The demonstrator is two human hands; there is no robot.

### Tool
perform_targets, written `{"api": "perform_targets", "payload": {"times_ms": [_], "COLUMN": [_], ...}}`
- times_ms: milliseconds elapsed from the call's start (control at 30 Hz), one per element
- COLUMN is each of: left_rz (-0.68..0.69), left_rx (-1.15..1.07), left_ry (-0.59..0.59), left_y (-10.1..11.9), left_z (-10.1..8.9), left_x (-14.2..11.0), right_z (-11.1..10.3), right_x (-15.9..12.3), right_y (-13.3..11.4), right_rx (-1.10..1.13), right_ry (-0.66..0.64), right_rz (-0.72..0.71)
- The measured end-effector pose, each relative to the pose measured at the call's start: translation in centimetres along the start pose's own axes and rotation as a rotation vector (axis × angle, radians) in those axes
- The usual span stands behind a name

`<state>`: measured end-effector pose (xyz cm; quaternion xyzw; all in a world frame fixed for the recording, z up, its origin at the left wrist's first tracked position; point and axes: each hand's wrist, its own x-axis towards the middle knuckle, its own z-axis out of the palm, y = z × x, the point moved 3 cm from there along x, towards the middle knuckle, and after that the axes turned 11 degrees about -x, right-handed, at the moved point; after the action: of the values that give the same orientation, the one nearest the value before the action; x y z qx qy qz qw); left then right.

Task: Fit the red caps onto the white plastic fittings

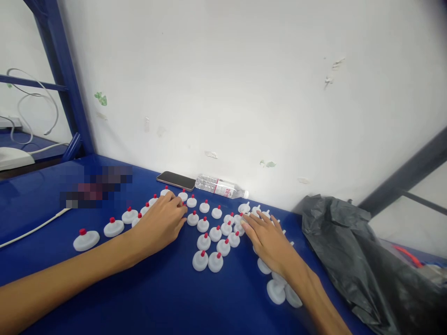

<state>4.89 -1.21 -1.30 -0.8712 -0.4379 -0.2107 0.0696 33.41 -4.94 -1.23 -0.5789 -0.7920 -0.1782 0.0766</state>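
Many white round nozzle caps with red tips stand on the blue tabletop [153, 298]. A pair of these red-tipped caps [215, 263] is nearest to me in the middle. My left hand [164, 216] is curled down among the left caps, fingers drawn together. A bit of red shows at its fingertips, and the cap under them is mostly hidden. My right hand [268, 237] lies with fingers stretched over the right-hand group, touching caps. White caps without red tips [275, 291] lie below and beside it, partly covered by the hand and wrist.
Along the wall lie a phone [176, 180] and a clear plastic bottle [221, 187] on its side. A black plastic bag [342, 242] rests at the right edge. Blue frame posts [64, 70] rise at the left, and a white cable [35, 228] crosses the tabletop near a blurred patch.
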Motion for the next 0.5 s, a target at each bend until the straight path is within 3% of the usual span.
{"api": "perform_targets", "payload": {"times_ms": [200, 500], "left_rz": [0.047, 0.066], "left_rx": [0.075, 0.012], "left_ry": [-0.049, -0.046], "left_y": [-0.7, -0.8], "left_z": [1.3, 1.6], "left_x": [-0.5, -0.5], "right_z": [-1.0, -3.8], "right_x": [0.4, 0.7], "right_y": [0.1, -0.8], "right_rx": [0.008, 0.167], "right_ry": [-0.004, 0.302], "right_rz": [0.020, 0.038]}}
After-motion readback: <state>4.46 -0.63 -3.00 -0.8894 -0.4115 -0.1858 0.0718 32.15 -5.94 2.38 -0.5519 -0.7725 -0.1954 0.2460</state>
